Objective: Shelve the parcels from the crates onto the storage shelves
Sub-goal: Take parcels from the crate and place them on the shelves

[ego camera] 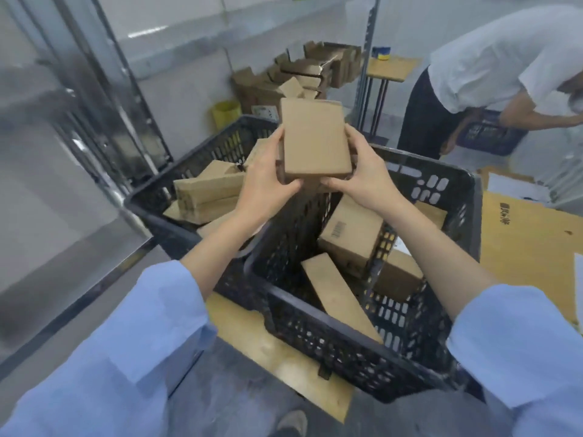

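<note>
A small brown cardboard parcel (312, 138) is held up above two black plastic crates. My left hand (268, 175) grips its left side and bottom corner, and my right hand (362, 171) grips its right side. The near crate (347, 342) holds a few parcels, among them a long flat one (337, 294) and one with a barcode (350, 231). The far crate (164, 197) behind it holds several more parcels (208, 187). Grey metal shelves (63, 171) stand to my left.
A person in a white shirt (492, 67) bends over a blue crate (485, 134) at the right. Piled cardboard boxes (303, 74) and a yellow bin (225, 113) sit behind the crates. Flat cardboard sheets (530, 234) lie on the floor at right. A small table (391, 67) stands at the back.
</note>
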